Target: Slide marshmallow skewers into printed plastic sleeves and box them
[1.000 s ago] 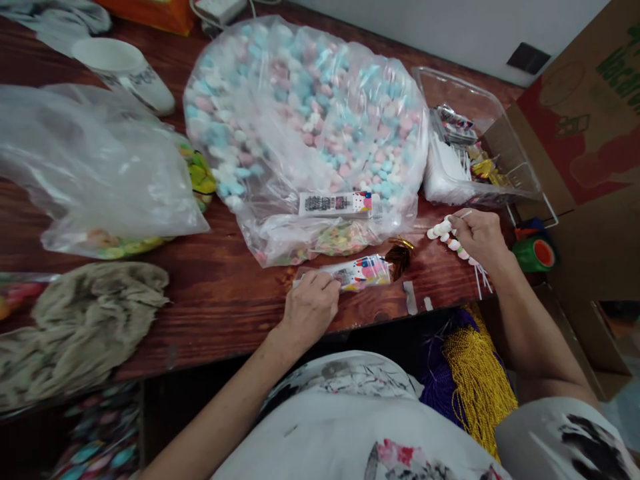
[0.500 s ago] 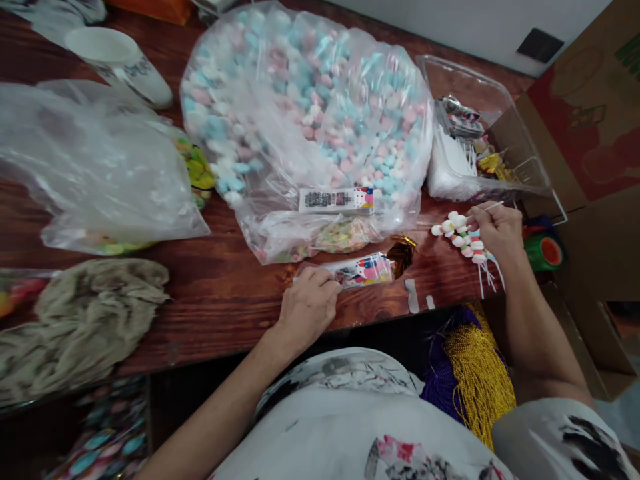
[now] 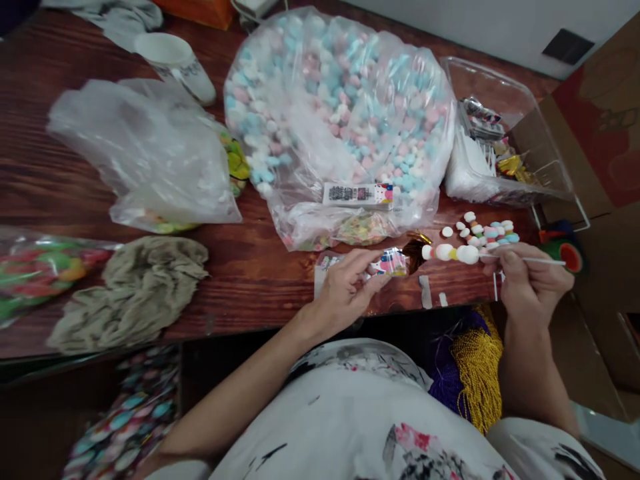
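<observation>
My right hand point(image 3: 535, 280) pinches a white stick near its middle. At the stick's left end sits a row of marshmallows point(image 3: 467, 254), mostly white with yellow and pinkish pieces between, held just above the table. My left hand point(image 3: 347, 290) is at the table's front edge, thumb and fingers closed on a printed clear plastic bag point(image 3: 395, 262). The bag lies flat, its printed end showing past my fingertips. Right beside that end is a bundle of gold-brown twist ties point(image 3: 414, 252). More marshmallow skewers point(image 3: 493, 231) lie behind my right hand, partly hidden by it.
A big clear bag of pastel marshmallows point(image 3: 345, 93) fills the table's back, with a stack of printed bags point(image 3: 357, 194) on its front. Right of it stands a clear plastic bin point(image 3: 520, 100). Leftward are a mug point(image 3: 175, 63), a crumpled cloth point(image 3: 135, 293) and a bag of colourful sweets point(image 3: 45, 267).
My right hand has lifted one marshmallow skewer off the pile and turned it so its marshmallows point left. My left hand has shifted along the printed bag toward its right end. The view has shifted left.
</observation>
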